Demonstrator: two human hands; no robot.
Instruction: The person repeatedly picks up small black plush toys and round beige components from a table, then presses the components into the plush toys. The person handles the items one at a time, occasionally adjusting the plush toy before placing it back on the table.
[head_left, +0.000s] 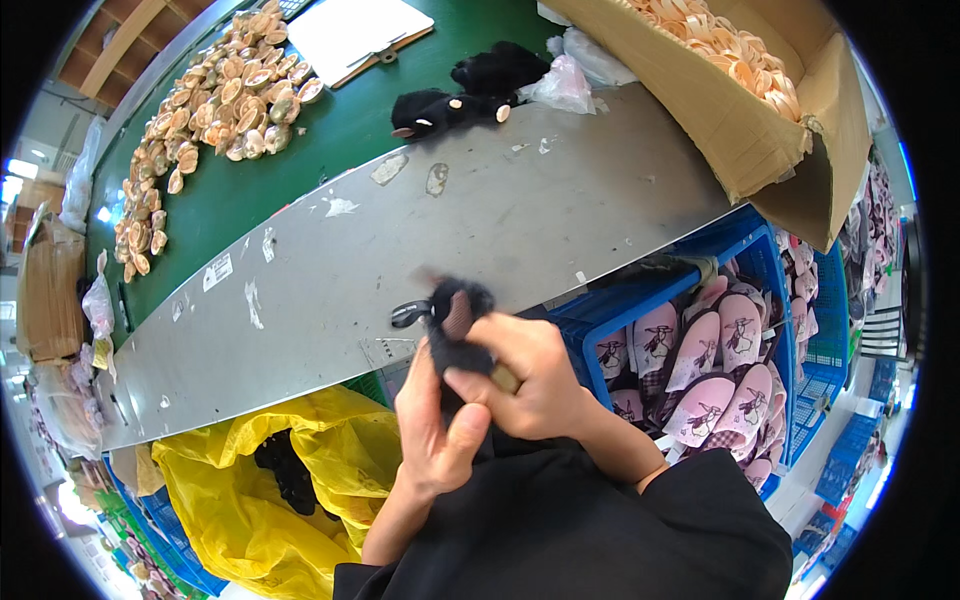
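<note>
Both my hands are around a small black plush piece (463, 351) in front of my chest, just off the table's near edge. A brownish-pink ear (457, 315) and a black ribbon loop (409, 313) with pale writing stick out at its top. My left hand (437, 424) grips it from the left, thumb pointing up. My right hand (529, 375) pinches its right side, the fingers curled over it. Between the right thumb and fingers shows a tan, hard-looking part (505, 378); whether it is joined to the plush is hidden. The tip of the plush is blurred.
A metal-topped strip (360, 255) borders a green work surface (345, 120). On these lie a heap of oval tan shells (225, 97), a clipboard (360, 37), black plush pieces (450, 112) and a cardboard box (697, 112). Below stand a yellow bag (217, 495) and a blue crate (600, 315) of pink slippers.
</note>
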